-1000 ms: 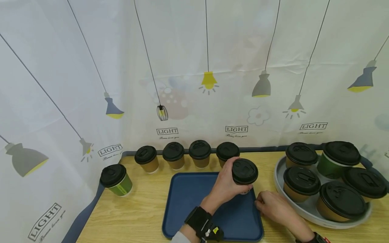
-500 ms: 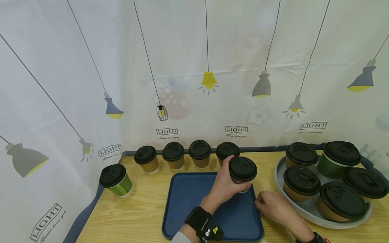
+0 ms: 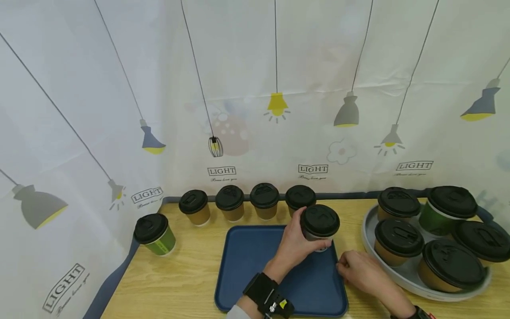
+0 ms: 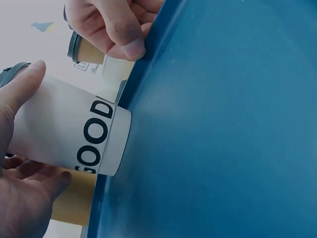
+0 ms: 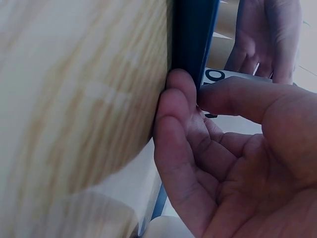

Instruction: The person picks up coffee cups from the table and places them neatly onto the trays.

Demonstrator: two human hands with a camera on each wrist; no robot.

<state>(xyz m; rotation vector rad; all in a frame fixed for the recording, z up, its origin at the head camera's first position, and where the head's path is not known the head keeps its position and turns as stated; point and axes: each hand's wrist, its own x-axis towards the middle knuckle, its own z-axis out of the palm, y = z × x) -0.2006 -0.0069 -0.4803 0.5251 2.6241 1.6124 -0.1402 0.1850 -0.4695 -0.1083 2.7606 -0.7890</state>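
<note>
My left hand (image 3: 291, 246) grips a white paper cup (image 4: 62, 119) with a black lid (image 3: 320, 220) over the far right part of a blue tray (image 3: 249, 266). Bold lettering ending in "OOD" runs around the cup, seen in the left wrist view. The cup's base is at the tray's surface near its edge; whether it touches cannot be told. At the tray's right side, my right hand (image 3: 361, 271) pinches the rim, thumb on the inner side and curled fingers (image 5: 173, 134) outside, against the wooden table.
Several brown lidded cups (image 3: 265, 208) line the back of the table (image 3: 159, 283), one just behind the held cup. A green lidded cup (image 3: 162, 243) stands at left. On the right, a round grey tray (image 3: 392, 277) carries several larger lidded cups (image 3: 452, 268).
The held cup and left hand have shifted very slightly left. My right hand stays at the tray rim. The whole head view has moved a little.
</note>
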